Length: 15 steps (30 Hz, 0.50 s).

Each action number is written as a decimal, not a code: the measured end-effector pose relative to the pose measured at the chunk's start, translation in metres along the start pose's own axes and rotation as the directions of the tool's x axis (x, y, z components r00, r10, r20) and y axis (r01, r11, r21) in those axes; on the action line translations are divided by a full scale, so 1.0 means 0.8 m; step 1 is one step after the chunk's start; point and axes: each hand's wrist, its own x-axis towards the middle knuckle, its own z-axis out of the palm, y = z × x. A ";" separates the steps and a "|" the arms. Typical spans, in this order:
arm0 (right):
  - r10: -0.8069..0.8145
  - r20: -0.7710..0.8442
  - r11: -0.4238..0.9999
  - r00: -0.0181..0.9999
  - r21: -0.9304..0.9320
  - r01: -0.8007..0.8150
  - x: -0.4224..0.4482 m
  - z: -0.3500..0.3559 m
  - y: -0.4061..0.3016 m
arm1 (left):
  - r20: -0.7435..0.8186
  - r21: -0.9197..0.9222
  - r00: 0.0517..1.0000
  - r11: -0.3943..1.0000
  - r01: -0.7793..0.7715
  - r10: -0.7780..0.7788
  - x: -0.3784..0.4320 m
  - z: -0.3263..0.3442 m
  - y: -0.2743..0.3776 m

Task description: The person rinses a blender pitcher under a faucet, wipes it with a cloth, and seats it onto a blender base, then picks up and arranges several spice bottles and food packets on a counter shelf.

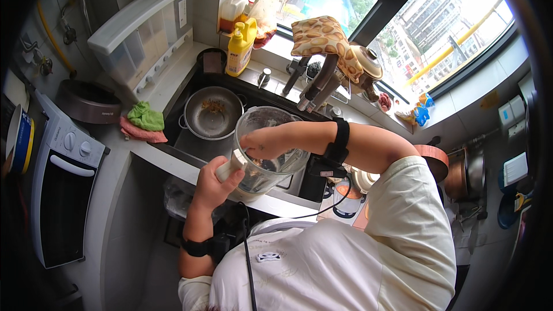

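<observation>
My left hand [218, 181] grips the pale handle [233, 166] of a large clear jug [261, 183], which looks like a blender jar. The jug is tilted over the sink's front edge. Through its open mouth reaches my right hand [264, 143], bent at the wrist, its fingertips hidden behind the rim and wall. I cannot tell whether those fingers hold anything. Left of the jug sits a round two-handled metal pan [214, 123] with brown food scraps [213, 106] at its bottom.
A dark faucet [317, 84] draped with a patterned cloth [322, 36] rises behind the jug. A yellow pump bottle [240, 49] stands at the back. Green [146, 116] and pink cloths [140, 131] lie on the left counter. Cables hang across my front.
</observation>
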 end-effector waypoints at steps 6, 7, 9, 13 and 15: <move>-0.052 -0.307 0.986 0.950 0.133 0.097 -0.024 -0.033 0.011 | -0.001 -0.039 1.000 0.999 0.013 -0.013 0.000 0.002 0.005; -0.058 -0.333 0.984 0.941 0.140 0.110 -0.027 -0.033 0.012 | 0.003 -0.044 1.000 0.999 0.006 -0.005 0.001 0.005 0.006; -0.095 -0.348 0.981 0.933 0.124 0.147 -0.013 -0.008 0.020 | 0.011 -0.046 1.000 0.999 -0.004 0.004 0.003 0.008 0.008; -0.080 -0.048 0.997 0.996 -0.027 0.078 -0.016 -0.005 0.006 | 0.002 -0.026 1.000 1.000 0.001 -0.001 0.003 0.009 0.006; -0.191 -0.348 0.962 0.918 0.118 0.245 -0.029 -0.020 0.019 | 0.000 -0.006 1.000 1.000 0.001 -0.001 0.003 0.008 0.006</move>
